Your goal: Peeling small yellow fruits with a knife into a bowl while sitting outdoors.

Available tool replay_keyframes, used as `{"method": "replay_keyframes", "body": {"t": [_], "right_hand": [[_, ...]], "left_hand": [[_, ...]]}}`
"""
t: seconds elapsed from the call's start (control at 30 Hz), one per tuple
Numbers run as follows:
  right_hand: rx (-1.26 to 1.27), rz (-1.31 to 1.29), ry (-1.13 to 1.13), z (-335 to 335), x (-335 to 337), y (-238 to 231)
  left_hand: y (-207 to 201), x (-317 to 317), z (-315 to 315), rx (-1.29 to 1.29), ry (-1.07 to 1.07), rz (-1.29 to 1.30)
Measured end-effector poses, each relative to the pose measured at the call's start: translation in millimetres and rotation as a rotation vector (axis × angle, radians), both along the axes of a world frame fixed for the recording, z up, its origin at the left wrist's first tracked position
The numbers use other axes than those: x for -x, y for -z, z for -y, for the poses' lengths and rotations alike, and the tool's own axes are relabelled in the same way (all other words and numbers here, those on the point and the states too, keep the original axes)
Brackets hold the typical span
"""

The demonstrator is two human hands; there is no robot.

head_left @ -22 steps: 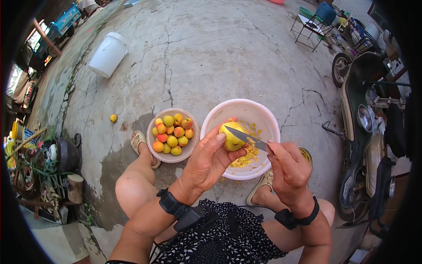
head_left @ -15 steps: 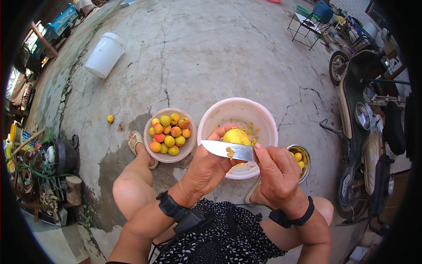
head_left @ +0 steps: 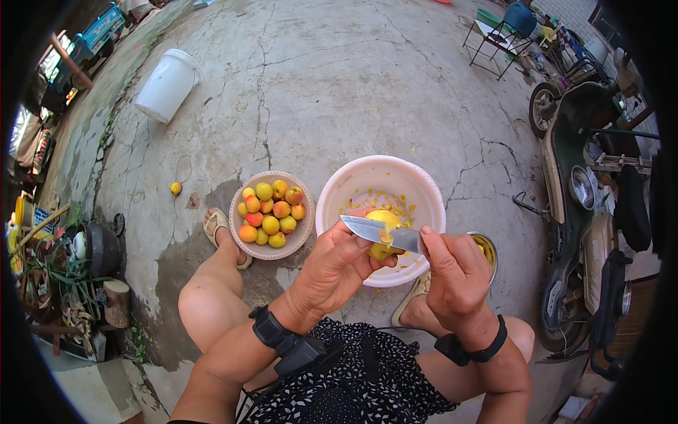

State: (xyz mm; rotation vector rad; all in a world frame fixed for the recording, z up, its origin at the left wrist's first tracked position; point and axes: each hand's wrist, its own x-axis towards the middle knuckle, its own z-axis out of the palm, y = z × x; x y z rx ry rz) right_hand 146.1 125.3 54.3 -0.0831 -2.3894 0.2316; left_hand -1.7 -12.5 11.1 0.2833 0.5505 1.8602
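Note:
My left hand [head_left: 332,272] cups a yellow peach [head_left: 383,217] with its skin partly pared, fingers wrapped around its underside. My right hand [head_left: 455,272] grips a kitchen knife [head_left: 408,240], its handle hidden in the fist. The broad blade lies across the peach and points left, with small bits of peel stuck to it. Beneath both hands stands a pale pink basin [head_left: 332,185] with scattered yellow peelings inside. Left of it, a smaller basin [head_left: 302,237] holds several red-and-yellow peaches [head_left: 270,225]. A metal bowl [head_left: 494,258] with yellow pieces is partly hidden behind my right hand.
One loose peach [head_left: 176,189] lies on the cracked concrete. A white bucket [head_left: 166,86] stands farther off at left. Along the right is a parked scooter [head_left: 565,212], with a folding chair [head_left: 498,42] beyond. Pots, plants and a log [head_left: 116,304] line the left edge.
The knife and my right hand have shifted slightly right, and the blade now slants down to the right across the peach. The peach has turned a little in my left hand.

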Motion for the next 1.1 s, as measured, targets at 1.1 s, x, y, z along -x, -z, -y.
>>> {"method": "replay_keyframes", "body": {"t": [1.1], "right_hand": [[-0.066, -0.001, -0.057, 2, -2, -5]], "left_hand": [[-2, 1, 2, 0.082, 0.009, -0.162]]}}
